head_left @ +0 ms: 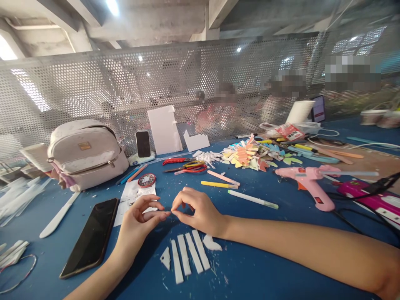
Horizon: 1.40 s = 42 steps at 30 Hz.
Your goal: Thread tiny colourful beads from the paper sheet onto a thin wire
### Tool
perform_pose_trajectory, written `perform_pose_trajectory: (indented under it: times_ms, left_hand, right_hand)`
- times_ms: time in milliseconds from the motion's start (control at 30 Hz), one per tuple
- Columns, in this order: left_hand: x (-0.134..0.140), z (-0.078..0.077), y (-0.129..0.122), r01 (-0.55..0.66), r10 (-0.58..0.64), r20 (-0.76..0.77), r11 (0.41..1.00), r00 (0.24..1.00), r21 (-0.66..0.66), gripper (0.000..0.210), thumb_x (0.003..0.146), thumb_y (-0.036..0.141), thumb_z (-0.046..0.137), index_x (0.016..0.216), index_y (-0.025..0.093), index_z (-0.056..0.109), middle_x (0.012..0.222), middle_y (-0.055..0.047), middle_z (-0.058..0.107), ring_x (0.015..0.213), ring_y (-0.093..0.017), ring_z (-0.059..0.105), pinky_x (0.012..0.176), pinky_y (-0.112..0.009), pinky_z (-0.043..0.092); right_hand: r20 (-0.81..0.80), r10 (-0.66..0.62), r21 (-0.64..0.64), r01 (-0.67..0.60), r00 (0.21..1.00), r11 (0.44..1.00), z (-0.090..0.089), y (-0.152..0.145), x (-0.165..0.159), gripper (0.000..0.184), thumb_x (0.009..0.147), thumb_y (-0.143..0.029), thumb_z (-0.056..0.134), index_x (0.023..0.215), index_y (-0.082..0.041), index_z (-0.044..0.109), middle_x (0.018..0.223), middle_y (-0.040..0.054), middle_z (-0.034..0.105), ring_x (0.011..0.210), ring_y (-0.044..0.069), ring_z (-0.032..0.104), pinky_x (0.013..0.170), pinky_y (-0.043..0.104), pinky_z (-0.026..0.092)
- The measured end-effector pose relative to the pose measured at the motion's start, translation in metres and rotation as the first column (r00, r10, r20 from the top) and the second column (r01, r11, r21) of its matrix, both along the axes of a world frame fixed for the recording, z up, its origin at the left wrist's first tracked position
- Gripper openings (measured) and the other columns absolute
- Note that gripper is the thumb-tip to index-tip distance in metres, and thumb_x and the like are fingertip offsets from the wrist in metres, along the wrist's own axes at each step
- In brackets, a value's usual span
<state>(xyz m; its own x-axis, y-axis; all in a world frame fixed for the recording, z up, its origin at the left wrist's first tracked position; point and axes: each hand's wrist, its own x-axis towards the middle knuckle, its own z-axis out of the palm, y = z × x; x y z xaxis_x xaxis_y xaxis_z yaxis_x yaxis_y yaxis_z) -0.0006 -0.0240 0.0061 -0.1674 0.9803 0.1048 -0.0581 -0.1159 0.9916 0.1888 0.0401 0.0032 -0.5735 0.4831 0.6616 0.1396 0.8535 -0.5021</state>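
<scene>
My left hand (140,223) is curled, its thumb pressed toward a lower finger in a pinch. My right hand (198,212) meets it fingertip to fingertip, thumb and forefinger pinched together. Whatever lies between the fingers is too small to make out. Just below my hands, several white strips (185,254) lie side by side on the blue table (250,266). A small white triangular piece (165,258) with a dark hole is left of them, and a white curved piece (212,243) is on their right. White paper (125,204) lies partly behind my left hand.
A phone (90,237) and a white plastic knife (59,214) lie left. Behind are a backpack (86,154), red-handled tools (190,167), pens (253,198) and a heap of paper scraps (246,154). A pink glue gun (308,179) and power strip (368,198) are right.
</scene>
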Motion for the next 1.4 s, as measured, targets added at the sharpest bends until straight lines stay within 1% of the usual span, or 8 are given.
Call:
perform_pose_trajectory:
  times_ms: [133,233,433,667,867,1033,1167,1400]
  left_hand:
    - [0.0006,0.0009,-0.0009,-0.016,0.016,0.000,1.000,1.000,0.009,0.040,0.064,0.028,0.087,0.096,0.021,0.062,0.078,0.005,0.070,0.073,-0.018,0.078,0.072,-0.022,0.059]
    - [0.0003,0.0003,-0.0011,-0.018,0.019,-0.005,1.000,1.000,0.009,0.041,0.064,0.027,0.087,0.096,0.021,0.062,0.078,0.005,0.070,0.074,-0.017,0.078,0.072,-0.020,0.058]
    - [-0.0016,-0.0025,-0.0002,0.011,-0.011,-0.007,1.000,1.000,0.019,0.039,0.067,0.024,0.085,0.097,0.021,0.061,0.079,0.006,0.069,0.073,-0.014,0.077,0.072,-0.017,0.057]
    - [-0.0023,-0.0048,0.0003,0.029,-0.027,-0.038,0.999,0.999,0.041,0.038,0.069,0.022,0.083,0.099,0.021,0.060,0.079,0.006,0.069,0.071,-0.013,0.076,0.068,-0.017,0.056]
    - [-0.0018,-0.0058,-0.0004,0.025,-0.017,-0.102,0.996,0.995,0.082,0.035,0.070,0.022,0.080,0.098,0.020,0.060,0.078,0.003,0.071,0.070,-0.015,0.076,0.064,-0.020,0.057]
    - [-0.0007,-0.0040,-0.0026,0.028,-0.014,-0.124,0.994,0.992,0.105,0.031,0.072,0.020,0.076,0.099,0.021,0.060,0.077,0.002,0.073,0.072,-0.016,0.075,0.070,-0.023,0.059]
    - [0.0000,-0.0033,-0.0034,0.025,-0.014,-0.113,0.995,0.994,0.099,0.031,0.073,0.020,0.075,0.099,0.021,0.060,0.078,0.001,0.074,0.070,-0.015,0.074,0.071,-0.024,0.058]
    - [-0.0003,-0.0044,-0.0030,0.037,-0.023,-0.148,0.995,0.989,0.095,0.031,0.073,0.021,0.074,0.099,0.021,0.058,0.074,0.001,0.074,0.072,-0.017,0.074,0.073,-0.026,0.059]
  right_hand:
    - [-0.015,0.011,0.027,-0.011,1.000,1.000,-0.0006,0.0002,-0.0002,0.008,0.089,-0.017,0.061,0.082,-0.021,0.059,0.078,-0.0002,0.067,0.069,0.015,0.053,0.069,0.028,0.043]
    - [-0.012,0.018,0.022,-0.018,1.000,1.000,-0.0003,0.0000,-0.0002,0.008,0.089,-0.017,0.061,0.082,-0.021,0.059,0.078,0.0000,0.067,0.070,0.015,0.054,0.068,0.028,0.043]
    - [0.012,0.029,0.019,-0.029,1.000,0.999,-0.0005,-0.0004,0.0008,0.006,0.088,-0.017,0.061,0.084,-0.020,0.061,0.079,0.0002,0.067,0.072,0.015,0.054,0.067,0.027,0.043]
    - [0.026,0.028,0.026,-0.028,0.999,0.999,-0.0011,0.0002,0.0006,0.007,0.088,-0.015,0.062,0.084,-0.020,0.061,0.079,0.0001,0.067,0.071,0.015,0.054,0.067,0.026,0.043]
    - [0.045,-0.001,0.017,0.001,0.999,1.000,-0.0001,-0.0005,-0.0001,0.008,0.087,-0.014,0.063,0.083,-0.020,0.061,0.078,0.0000,0.067,0.072,0.015,0.053,0.065,0.025,0.042]
    - [0.063,-0.004,0.027,0.002,0.998,1.000,-0.0009,-0.0008,0.0002,0.008,0.087,-0.014,0.062,0.083,-0.020,0.062,0.078,0.0002,0.068,0.070,0.015,0.054,0.063,0.025,0.042]
    - [0.075,-0.014,0.052,0.010,0.997,0.999,-0.0033,-0.0006,-0.0002,0.008,0.086,-0.013,0.062,0.083,-0.020,0.061,0.078,-0.0003,0.068,0.070,0.015,0.053,0.063,0.025,0.041]
    - [0.098,-0.026,0.061,0.020,0.995,0.998,-0.0040,-0.0002,0.0000,0.009,0.085,-0.012,0.064,0.083,-0.021,0.061,0.078,-0.0018,0.067,0.070,0.014,0.053,0.062,0.024,0.039]
